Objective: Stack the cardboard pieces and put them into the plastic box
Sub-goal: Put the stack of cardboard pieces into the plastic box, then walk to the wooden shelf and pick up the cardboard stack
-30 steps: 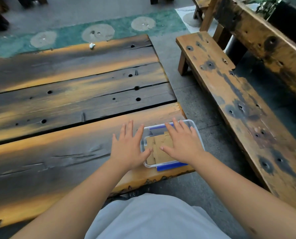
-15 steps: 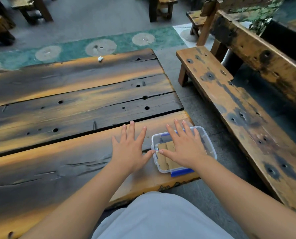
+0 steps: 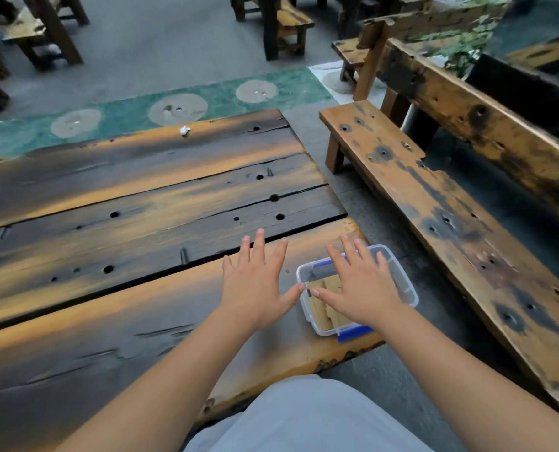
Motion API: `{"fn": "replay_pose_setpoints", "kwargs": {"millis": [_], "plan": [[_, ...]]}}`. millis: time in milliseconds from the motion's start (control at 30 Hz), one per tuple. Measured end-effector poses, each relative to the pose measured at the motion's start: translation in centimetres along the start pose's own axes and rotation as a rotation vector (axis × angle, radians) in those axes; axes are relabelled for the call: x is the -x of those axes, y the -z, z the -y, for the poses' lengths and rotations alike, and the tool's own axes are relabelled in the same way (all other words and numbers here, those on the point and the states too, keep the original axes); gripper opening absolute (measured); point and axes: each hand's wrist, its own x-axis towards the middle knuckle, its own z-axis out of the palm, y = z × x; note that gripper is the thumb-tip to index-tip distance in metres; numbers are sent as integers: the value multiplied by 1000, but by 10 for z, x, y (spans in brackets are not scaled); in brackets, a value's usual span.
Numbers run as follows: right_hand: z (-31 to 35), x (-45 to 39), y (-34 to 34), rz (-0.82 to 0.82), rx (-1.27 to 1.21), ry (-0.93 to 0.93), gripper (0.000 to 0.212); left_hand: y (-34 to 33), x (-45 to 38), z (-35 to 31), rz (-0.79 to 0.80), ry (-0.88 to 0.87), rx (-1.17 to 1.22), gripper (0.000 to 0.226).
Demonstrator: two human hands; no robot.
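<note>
A clear plastic box (image 3: pixel 405 290) with blue latches sits at the near right corner of the wooden table (image 3: pixel 141 223). Brown cardboard pieces (image 3: pixel 320 313) lie inside it, partly hidden. My right hand (image 3: pixel 359 285) is spread flat over the box, fingers apart, holding nothing. My left hand (image 3: pixel 258 282) lies flat on the table just left of the box, fingers spread, its thumb tip close to the box's left wall.
A long wooden bench (image 3: pixel 451 230) with a backrest runs along the right, separated by a strip of grey floor. A small white scrap (image 3: pixel 185 130) lies at the table's far edge. More benches (image 3: pixel 284 24) stand farther back.
The view has tilted upward, so the hands and box sit lower and more right in frame. My left hand has drawn off the box's left edge onto the table. My right hand stays over the box.
</note>
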Motion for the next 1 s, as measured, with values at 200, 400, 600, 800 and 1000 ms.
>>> {"fn": "replay_pose_setpoints", "kwargs": {"millis": [200,400,600,800,1000], "plan": [[-22,32,23,-51,-56,-225,101,10,-27,-28,-6,-276,26,84],[-45,88,37,-83,-82,-468,101,10,-38,-74,-17,-522,28,82],[-60,159,36,-95,-109,-701,102,7,-24,-124,29,-736,40,83],[-77,223,26,-109,-131,-871,101,10,3,-181,89,-891,33,82],[-110,275,21,-157,-139,-967,104,8,30,-243,107,-1003,8,83]]}}
